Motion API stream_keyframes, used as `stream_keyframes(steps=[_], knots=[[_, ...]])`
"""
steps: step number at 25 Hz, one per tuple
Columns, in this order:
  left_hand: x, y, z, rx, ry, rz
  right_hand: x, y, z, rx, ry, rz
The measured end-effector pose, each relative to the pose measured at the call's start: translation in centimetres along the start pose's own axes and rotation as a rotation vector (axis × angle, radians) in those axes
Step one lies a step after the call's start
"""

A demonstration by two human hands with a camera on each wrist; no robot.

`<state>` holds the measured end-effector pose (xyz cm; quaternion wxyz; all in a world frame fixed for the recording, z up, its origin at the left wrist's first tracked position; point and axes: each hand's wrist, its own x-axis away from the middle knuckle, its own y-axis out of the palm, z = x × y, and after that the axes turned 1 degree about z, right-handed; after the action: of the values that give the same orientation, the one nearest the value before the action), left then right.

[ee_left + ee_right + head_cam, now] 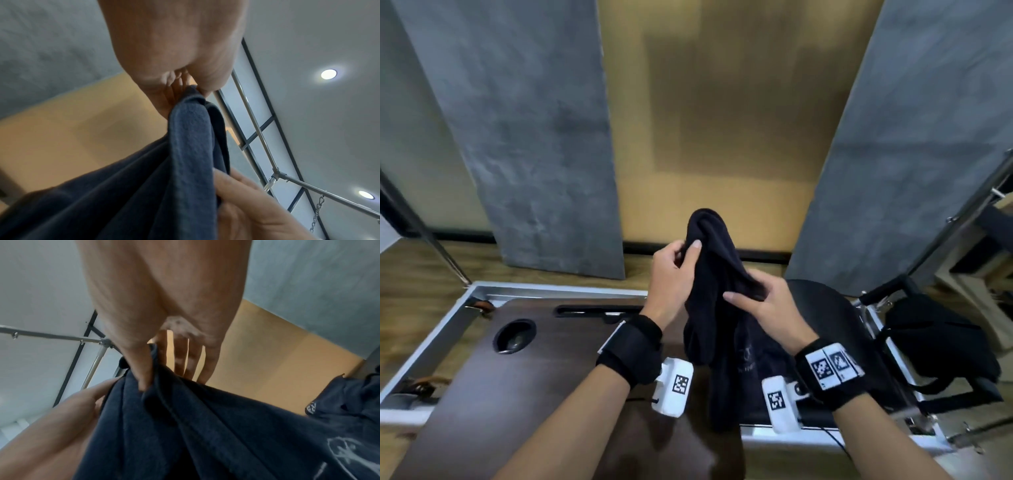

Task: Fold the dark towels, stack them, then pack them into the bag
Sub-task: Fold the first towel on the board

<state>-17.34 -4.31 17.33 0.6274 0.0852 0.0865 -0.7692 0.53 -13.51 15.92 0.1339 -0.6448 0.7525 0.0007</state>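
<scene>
Hands meet over a dark wood table with a round cutout near its left end: the left hand pinches the bunched top of a dark towel between thumb and curled fingers, lifting it above the table. The right hand, just beside it and lower, pinches a fold of the same hanging towel with thumb and forefinger, other fingers straight. A black bag sits at far right, beyond the table's metal frame.
</scene>
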Motion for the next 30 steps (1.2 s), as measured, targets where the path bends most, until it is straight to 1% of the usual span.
stream_keyframes(steps=[1,3,4,6,7,8,9,10,11,12,15,17,18,19,21,22,23,24,25,27,29,30], knots=[[1.2,-2.1,0.3,-0.001,-0.012,-0.001,1.1,1.8,-0.3,0.037,-0.025,0.073],[3.3,-6.5,0.7,-0.039,-0.071,0.045,2.6,4.4,-1.4,0.09,-0.072,0.187],[4.6,-8.9,0.8,-0.093,-0.096,0.065,3.6,5.7,-2.3,0.109,-0.099,0.205],[7.1,-13.5,0.6,-0.335,-0.092,0.07,5.1,8.3,-4.3,0.153,-0.151,0.183],[8.5,-15.2,0.6,-0.454,-0.063,0.029,5.9,9.6,-5.4,0.18,-0.166,0.159],[10.0,-16.3,1.1,-0.517,-0.012,-0.062,6.5,10.9,-6.6,0.199,-0.171,0.129],[11.4,-16.8,1.4,-0.467,0.039,-0.195,7.0,12.3,-7.6,0.206,-0.169,0.096],[12.7,-16.8,2.2,-0.396,0.056,-0.294,7.5,13.6,-8.5,0.203,-0.156,0.061],[13.9,-16.6,3.1,-0.347,0.091,-0.354,7.9,14.8,-9.2,0.205,-0.139,0.036],[14.5,-16.2,3.7,-0.317,0.134,-0.357,8.2,15.5,-9.6,0.217,-0.128,0.028],[15.5,-16.5,4.9,-0.277,0.242,-0.257,9.7,17.0,-10.2,0.285,-0.149,0.067],[16.3,-17.2,5.2,-0.382,0.342,-0.236,11.0,17.0,-9.3,0.354,-0.195,0.078],[16.7,-17.6,5.4,-0.423,0.378,-0.204,11.7,16.9,-8.4,0.424,-0.199,0.079],[16.9,-18.2,5.7,-0.411,0.375,-0.14,12.4,16.7,-7.4,0.515,-0.172,0.07],[17.0,-19.6,6.1,-0.259,0.288,0.0,14.1,16.1,-5.0,0.647,-0.058,0.007],[17.0,-20.4,6.3,-0.186,0.237,0.042,14.8,15.9,-4.2,0.636,-0.005,-0.023],[16.8,-21.2,6.5,-0.141,0.184,0.059,15.3,15.8,-3.7,0.564,0.035,-0.034],[16.7,-21.9,6.5,-0.115,0.134,0.047,15.4,15.7,-3.6,0.461,0.058,-0.028],[16.7,-22.5,6.5,-0.108,0.082,0.012,15.2,15.8,-4.1,0.357,0.06,-0.017],[17.2,-22.9,6.7,-0.137,-0.026,-0.123,14.5,16.2,-6.0,0.203,0.006,-0.005],[18.0,-22.2,6.9,-0.203,-0.087,-0.321,13.7,17.1,-8.4,0.163,-0.078,-0.042],[18.5,-21.5,7.2,-0.21,-0.089,-0.42,13.5,17.6,-9.5,0.178,-0.112,-0.062]])
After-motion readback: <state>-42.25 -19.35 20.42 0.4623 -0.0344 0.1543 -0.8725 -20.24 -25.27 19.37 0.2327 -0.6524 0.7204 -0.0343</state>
